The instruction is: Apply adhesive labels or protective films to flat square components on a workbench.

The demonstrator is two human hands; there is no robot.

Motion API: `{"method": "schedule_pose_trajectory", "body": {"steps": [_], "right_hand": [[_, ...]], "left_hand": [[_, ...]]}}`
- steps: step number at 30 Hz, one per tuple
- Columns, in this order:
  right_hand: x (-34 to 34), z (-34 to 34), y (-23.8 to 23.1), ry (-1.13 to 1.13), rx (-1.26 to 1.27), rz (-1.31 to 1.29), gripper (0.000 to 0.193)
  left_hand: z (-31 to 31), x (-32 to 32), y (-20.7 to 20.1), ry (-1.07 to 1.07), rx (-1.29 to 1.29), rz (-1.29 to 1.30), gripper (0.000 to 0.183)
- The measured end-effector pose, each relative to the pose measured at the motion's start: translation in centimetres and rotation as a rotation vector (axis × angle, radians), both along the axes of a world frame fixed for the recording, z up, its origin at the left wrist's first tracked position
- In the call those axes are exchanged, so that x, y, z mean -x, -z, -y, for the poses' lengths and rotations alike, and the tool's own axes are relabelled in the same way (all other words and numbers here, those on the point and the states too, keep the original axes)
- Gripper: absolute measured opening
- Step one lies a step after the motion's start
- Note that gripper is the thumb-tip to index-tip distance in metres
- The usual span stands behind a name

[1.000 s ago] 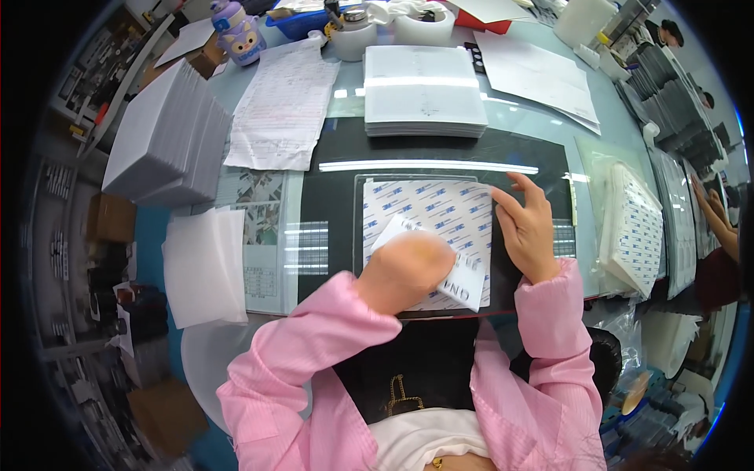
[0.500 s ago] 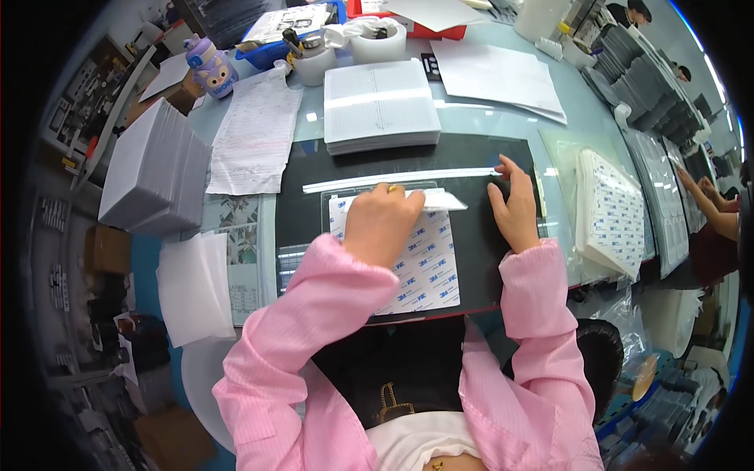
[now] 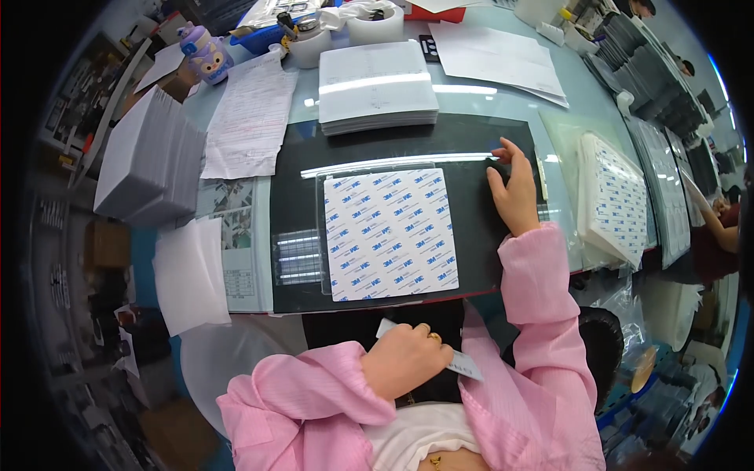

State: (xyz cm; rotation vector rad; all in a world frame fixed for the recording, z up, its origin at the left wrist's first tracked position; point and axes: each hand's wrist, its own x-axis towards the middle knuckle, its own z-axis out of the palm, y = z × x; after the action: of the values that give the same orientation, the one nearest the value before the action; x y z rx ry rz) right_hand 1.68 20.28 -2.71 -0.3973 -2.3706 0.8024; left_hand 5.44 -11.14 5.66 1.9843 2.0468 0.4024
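My left hand (image 3: 408,361) is closed around a flat white card (image 3: 466,366), low over my lap in front of the table edge. Both ends of the card stick out of the fist. On the black mat (image 3: 495,267) lies a white sheet with a repeated blue print (image 3: 389,235), flat on a slightly larger clear plate (image 3: 321,235) whose rim shows along its left and top sides. To the right of this sheet, my right hand (image 3: 514,192) rests on the mat with fingers loosely curved and apart, holding nothing.
A stack of white-covered sheets (image 3: 377,86) stands behind the mat. A tall stack (image 3: 145,161) and loose white sheets (image 3: 190,271) are on the left. More blue-printed sheets (image 3: 616,200) lie at right. A purple bottle (image 3: 206,56) stands far left; a person works at far right.
My left hand has drawn the card off the printed sheet, toward me and below the table edge. The sheet now shows whole. My right hand stays nearly where it was.
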Motion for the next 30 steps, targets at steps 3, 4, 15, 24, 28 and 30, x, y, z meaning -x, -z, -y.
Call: {"method": "schedule_pose_trajectory", "body": {"steps": [3, 4, 15, 24, 28, 30], "right_hand": [[-0.2, 0.0, 0.0, 0.008, 0.048, 0.000, 0.052], [-0.2, 0.0, 0.0, -0.001, 0.017, -0.003, 0.052], [-0.7, -0.8, 0.2, -0.041, 0.290, -0.003, 0.052], [-0.1, -0.3, 0.1, -0.062, 0.189, 0.027, 0.053], [-0.5, -0.7, 0.1, -0.061, 0.265, 0.022, 0.051], [-0.7, -1.0, 0.2, -0.044, 0.286, 0.034, 0.050]], "left_hand": [[0.0, 3.0, -0.3, -0.082, -0.203, -0.063, 0.011], [-0.5, 5.0, 0.1, -0.143, -0.333, -0.065, 0.012], [5.7, 19.5, 5.2, -0.431, -0.436, -0.188, 0.008], [9.8, 17.5, 2.0, -0.410, -0.376, -0.278, 0.008], [2.9, 16.7, 2.9, -0.359, -0.458, -0.242, 0.010], [1.5, 16.2, 3.2, -0.384, -0.385, -0.285, 0.012]]}}
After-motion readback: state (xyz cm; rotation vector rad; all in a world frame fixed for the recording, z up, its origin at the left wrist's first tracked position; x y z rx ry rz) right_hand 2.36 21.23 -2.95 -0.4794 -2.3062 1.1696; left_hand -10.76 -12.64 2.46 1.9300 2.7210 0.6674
